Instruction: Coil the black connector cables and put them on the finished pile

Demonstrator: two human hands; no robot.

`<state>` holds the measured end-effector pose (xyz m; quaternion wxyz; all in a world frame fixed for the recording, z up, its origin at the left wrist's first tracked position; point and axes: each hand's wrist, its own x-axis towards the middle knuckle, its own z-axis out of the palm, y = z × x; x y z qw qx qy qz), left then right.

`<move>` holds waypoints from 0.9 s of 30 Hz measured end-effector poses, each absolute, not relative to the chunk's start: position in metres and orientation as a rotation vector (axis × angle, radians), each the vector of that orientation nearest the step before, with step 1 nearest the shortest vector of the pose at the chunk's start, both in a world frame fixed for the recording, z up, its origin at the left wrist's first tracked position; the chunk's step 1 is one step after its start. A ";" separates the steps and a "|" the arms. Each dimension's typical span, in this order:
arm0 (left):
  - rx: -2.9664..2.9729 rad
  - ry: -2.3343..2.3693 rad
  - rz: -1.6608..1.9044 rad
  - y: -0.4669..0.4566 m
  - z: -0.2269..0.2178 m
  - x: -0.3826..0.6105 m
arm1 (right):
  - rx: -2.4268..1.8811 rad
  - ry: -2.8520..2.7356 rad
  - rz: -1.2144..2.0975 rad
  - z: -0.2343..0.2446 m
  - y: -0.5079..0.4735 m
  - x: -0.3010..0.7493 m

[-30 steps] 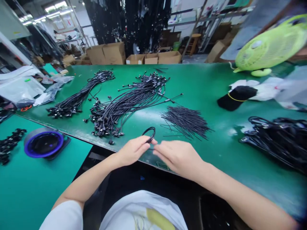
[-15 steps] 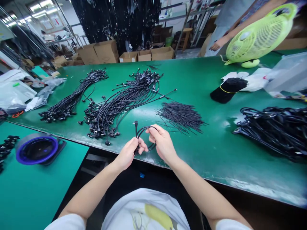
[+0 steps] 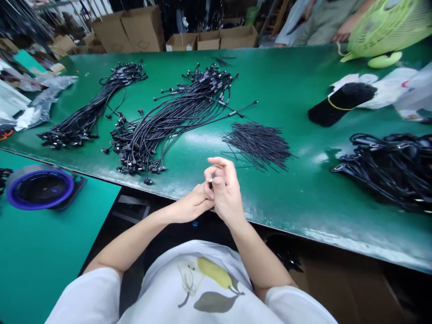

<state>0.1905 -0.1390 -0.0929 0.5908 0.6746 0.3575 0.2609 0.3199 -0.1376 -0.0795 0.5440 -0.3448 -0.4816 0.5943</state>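
In front of the table's near edge, my two hands are together around a short black cable. Its plug (image 3: 210,182) shows as a small pale metal end between the fingers of my right hand (image 3: 225,191). That hand pinches with thumb and bent fingers. My left hand (image 3: 194,204) is closed from the left against it, back of the hand up. Most of the cable is hidden by the hands. Just beyond them lies a pile of thin black ties (image 3: 259,146), and to the left a bundle of black cables with plugs (image 3: 168,119).
Another cable bundle (image 3: 91,110) lies farther left. At right are coiled cables (image 3: 391,171), a banded black bundle (image 3: 340,103) and a green fan (image 3: 393,27). A purple-rimmed round dish (image 3: 40,186) sits on the lower left table. Cardboard boxes (image 3: 143,29) and a person (image 3: 332,22) are beyond.
My hands have come together, and the looped cable that showed between them is now mostly hidden. The plug has gone from above my left hand to my right fingers. The view has tilted downward.
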 end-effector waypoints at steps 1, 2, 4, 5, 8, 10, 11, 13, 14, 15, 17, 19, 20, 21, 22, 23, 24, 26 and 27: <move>1.463 0.774 0.581 -0.142 -0.094 0.192 | -0.763 -1.077 1.502 -0.077 -0.135 0.323; 1.320 0.707 0.550 -0.146 -0.095 0.195 | -0.712 -1.010 1.577 -0.075 -0.133 0.326; 0.989 0.586 0.508 -0.154 -0.095 0.200 | -0.644 -0.927 1.705 -0.072 -0.128 0.330; 0.838 0.560 0.518 -0.158 -0.094 0.203 | -0.630 -0.883 1.738 -0.072 -0.126 0.331; 0.566 0.602 0.602 -0.164 -0.092 0.211 | -0.626 -0.771 1.723 -0.076 -0.120 0.333; 0.522 0.632 0.614 -0.165 -0.093 0.214 | -0.662 -0.800 1.662 -0.080 -0.119 0.337; 0.532 0.641 0.605 -0.165 -0.095 0.214 | -0.706 -0.880 1.605 -0.082 -0.119 0.341; 0.613 0.683 0.587 -0.164 -0.099 0.211 | -0.839 -1.199 1.332 -0.084 -0.121 0.354; 0.684 0.723 0.584 -0.162 -0.101 0.209 | -0.892 -1.425 1.102 -0.085 -0.124 0.362; 0.784 0.781 0.581 -0.161 -0.102 0.207 | -0.909 -1.676 0.835 -0.085 -0.128 0.370; 1.058 0.928 0.535 -0.158 -0.103 0.203 | -0.861 -2.151 0.311 -0.086 -0.139 0.384; 1.324 1.027 0.425 -0.156 -0.102 0.200 | -0.806 -2.511 -0.040 -0.090 -0.152 0.392; 1.412 1.040 0.363 -0.155 -0.102 0.200 | -0.822 -2.637 -0.142 -0.093 -0.158 0.394; 1.460 1.030 0.306 -0.154 -0.103 0.200 | -0.861 -2.721 -0.207 -0.096 -0.163 0.395; 1.475 1.007 0.261 -0.154 -0.103 0.201 | -0.902 -2.776 -0.236 -0.099 -0.166 0.396; 1.473 0.982 0.229 -0.153 -0.104 0.202 | -0.937 -2.814 -0.236 -0.101 -0.168 0.397; 1.461 0.966 0.206 -0.152 -0.104 0.204 | -0.967 -2.839 -0.225 -0.102 -0.168 0.399; 1.418 0.953 0.175 -0.149 -0.105 0.207 | -1.008 -2.867 -0.219 -0.102 -0.166 0.402; 1.394 0.956 0.163 -0.147 -0.105 0.209 | -1.018 -2.878 -0.227 -0.102 -0.164 0.403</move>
